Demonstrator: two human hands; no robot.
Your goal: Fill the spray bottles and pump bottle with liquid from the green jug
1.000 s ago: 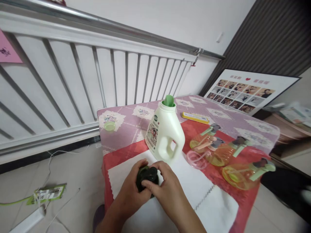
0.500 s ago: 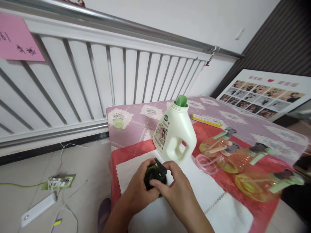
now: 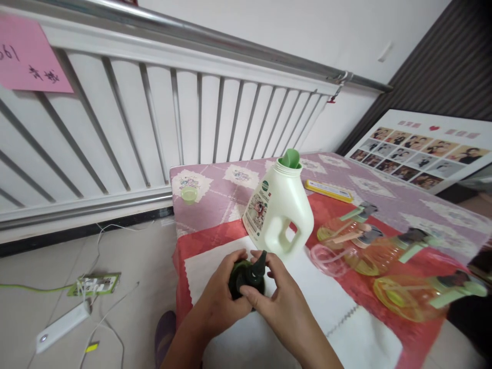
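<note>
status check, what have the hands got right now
Left hand and right hand both closed on dark green pump dispenser, over white cloth. Close behind, white jug upright. To the right, orange spray bottles lying down.

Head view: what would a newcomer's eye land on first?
The left hand and right hand clasp a dark green pump bottle over the white cloth in the foreground. Just behind stands a white detergent jug; orange spray bottles lie on their sides to its right.
</note>
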